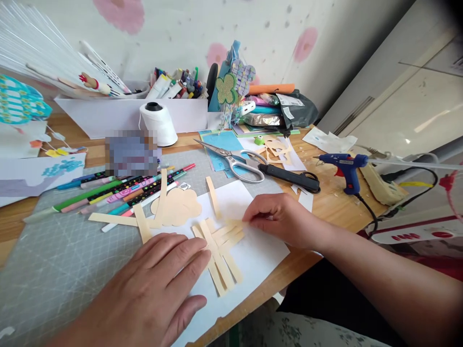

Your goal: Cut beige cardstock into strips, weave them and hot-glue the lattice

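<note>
Cream paper strips are laid over and under one another in a small weave on a white sheet. My left hand lies flat with fingers stretched out, its fingertips on the weave's left side. At the weave's right end, my right hand is closed in a pinch on the end of a slightly blurred paper strip. One loose strip rests above the weave. Further left, more loose strips lie beside and across a cream scalloped paper cutout.
Large scissors and a black-handled tool lie behind my right hand. A blue glue gun stands at the right with its cord. Several pens are spread on the grey cutting mat. A white thread cone stands behind.
</note>
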`<action>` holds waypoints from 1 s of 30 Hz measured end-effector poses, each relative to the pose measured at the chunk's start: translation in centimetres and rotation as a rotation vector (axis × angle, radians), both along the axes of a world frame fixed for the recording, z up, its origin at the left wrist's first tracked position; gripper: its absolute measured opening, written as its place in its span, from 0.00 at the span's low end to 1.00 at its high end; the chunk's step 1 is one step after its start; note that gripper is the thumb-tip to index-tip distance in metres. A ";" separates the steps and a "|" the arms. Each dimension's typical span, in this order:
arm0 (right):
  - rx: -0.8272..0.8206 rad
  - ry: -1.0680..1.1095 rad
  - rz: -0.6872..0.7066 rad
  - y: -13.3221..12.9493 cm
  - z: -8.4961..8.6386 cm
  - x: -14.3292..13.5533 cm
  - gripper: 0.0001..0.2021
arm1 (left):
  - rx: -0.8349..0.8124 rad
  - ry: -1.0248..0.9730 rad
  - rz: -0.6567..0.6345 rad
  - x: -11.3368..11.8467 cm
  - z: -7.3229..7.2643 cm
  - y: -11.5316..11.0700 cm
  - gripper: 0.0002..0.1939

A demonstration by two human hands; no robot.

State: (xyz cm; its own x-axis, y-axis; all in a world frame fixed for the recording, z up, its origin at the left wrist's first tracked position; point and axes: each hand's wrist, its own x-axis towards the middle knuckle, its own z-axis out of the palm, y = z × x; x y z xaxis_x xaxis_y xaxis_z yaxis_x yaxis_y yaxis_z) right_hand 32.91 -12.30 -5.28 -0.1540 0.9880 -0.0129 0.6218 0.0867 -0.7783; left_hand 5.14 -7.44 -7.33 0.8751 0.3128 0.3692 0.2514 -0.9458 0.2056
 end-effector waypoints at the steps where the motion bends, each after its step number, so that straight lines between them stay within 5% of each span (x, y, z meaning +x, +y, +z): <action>1: 0.041 -0.049 0.045 0.1 0.1 0.0 0.09 | -0.005 0.013 -0.005 -0.1 -0.2 0.0 0.14; 7: 0.172 -0.262 0.187 0.8 0.4 -0.3 0.11 | -0.058 0.070 -0.006 -0.4 -0.8 -0.2 0.17; 21: 0.052 -0.690 0.205 0.7 1.1 -2.3 0.10 | -0.068 0.048 -0.003 -0.2 -1.0 -0.3 0.20; 30: -0.062 -0.311 -0.068 0.9 0.8 -2.5 0.10 | 0.070 0.039 -0.022 0.7 0.7 -0.2 0.15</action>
State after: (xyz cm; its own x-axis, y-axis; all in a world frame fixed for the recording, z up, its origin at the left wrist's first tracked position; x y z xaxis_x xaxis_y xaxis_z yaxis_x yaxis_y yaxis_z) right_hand 30.41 -11.37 -4.49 -0.0667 0.9918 -0.1092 0.8336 -0.0048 -0.5524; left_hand 5.84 -7.61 -6.64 0.8957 0.2679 0.3549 0.2369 -0.9629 0.1291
